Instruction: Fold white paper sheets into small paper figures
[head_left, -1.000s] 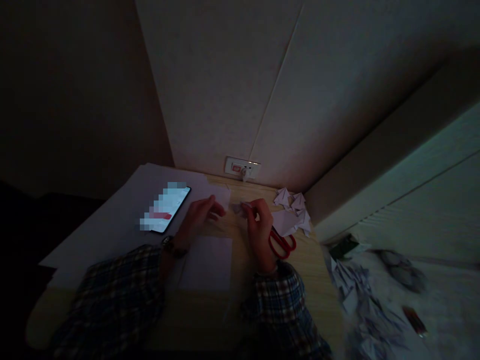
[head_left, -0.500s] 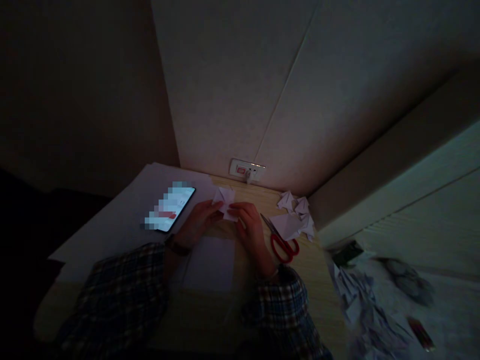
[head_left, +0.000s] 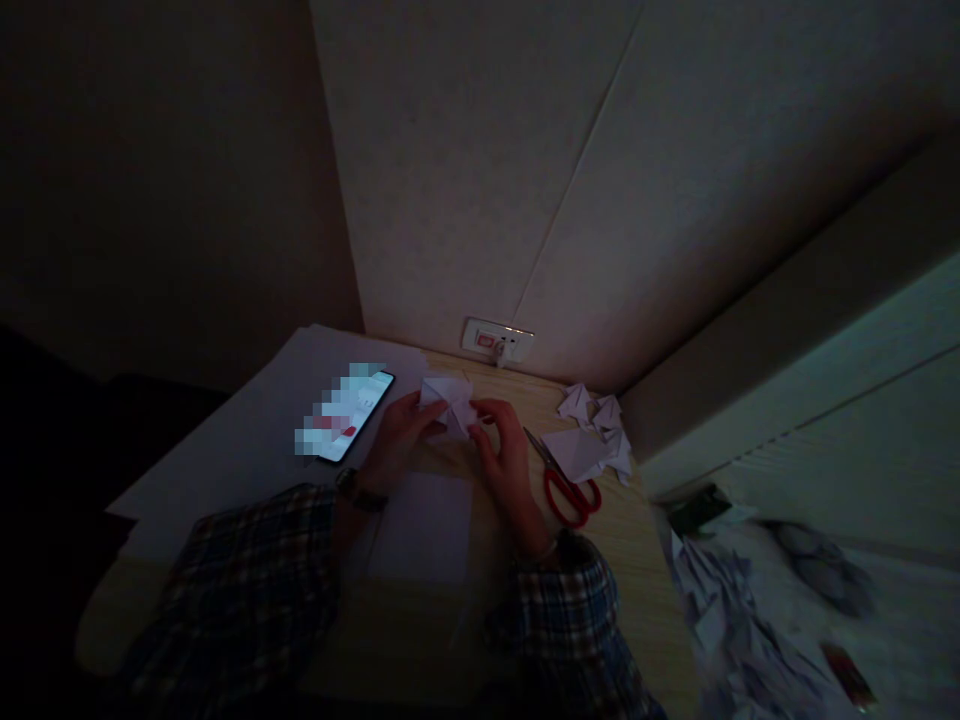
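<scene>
A small white folded paper (head_left: 452,404) with creases and flaps is held just above the wooden table (head_left: 517,600). My left hand (head_left: 401,432) grips its left side, thumb on top and fingers underneath. The fingertips of my right hand (head_left: 504,445) pinch its right edge. Below it, between my forearms, lies a white paper sheet (head_left: 427,525). Red-handled scissors (head_left: 568,490) rest to the right of my right hand, beside a loose piece of paper (head_left: 577,452). Several folded paper shapes (head_left: 576,405) sit at the table's far right corner.
Left of my hands a lit phone (head_left: 349,415) lies on a stack of large white sheets (head_left: 225,450). A wall socket (head_left: 496,340) with a plug is behind the table. Beyond the right edge, a heap of folded papers (head_left: 735,620) lies lower down. The scene is dim.
The folded paper has turned and spread a little between my hands, showing more of its creased face. My right fingers have shifted from over it to its right edge.
</scene>
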